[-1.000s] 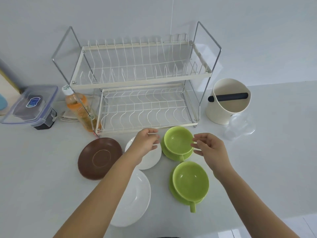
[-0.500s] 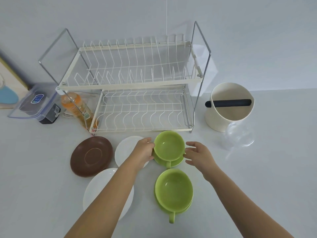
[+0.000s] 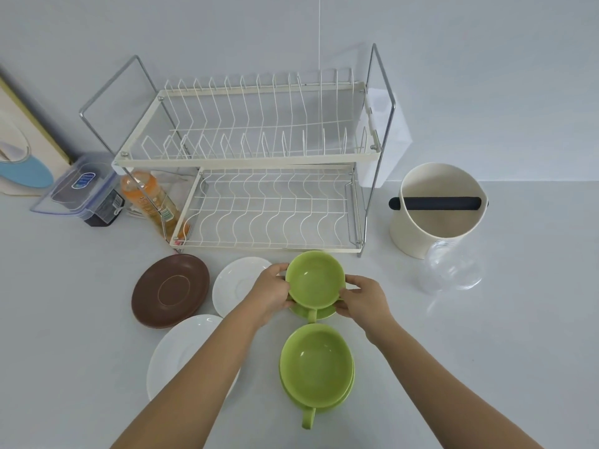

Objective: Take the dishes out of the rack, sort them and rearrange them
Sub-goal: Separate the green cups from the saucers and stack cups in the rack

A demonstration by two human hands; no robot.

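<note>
A two-tier white wire rack (image 3: 259, 157) stands at the back with nothing in it. In front of it a green cup (image 3: 315, 280) sits on a green saucer (image 3: 321, 313). My left hand (image 3: 270, 291) grips the cup's left rim and my right hand (image 3: 364, 298) grips its right rim. Nearer me is a second green cup (image 3: 316, 364) on its own saucer, handle toward me. A brown saucer (image 3: 170, 290), a small white saucer (image 3: 236, 283) and a large white plate (image 3: 181, 354) lie to the left, partly hidden by my left arm.
A cream canister with a black bar (image 3: 437, 209) and a clear plastic cup (image 3: 450, 270) on its side are at the right. An orange bottle (image 3: 149, 199), a lidded plastic box (image 3: 81, 186) and a leaning board (image 3: 22, 147) are at the left.
Both hands have closed in on the far green cup and now grip its rim from both sides; one second ago they hovered apart beside it.
</note>
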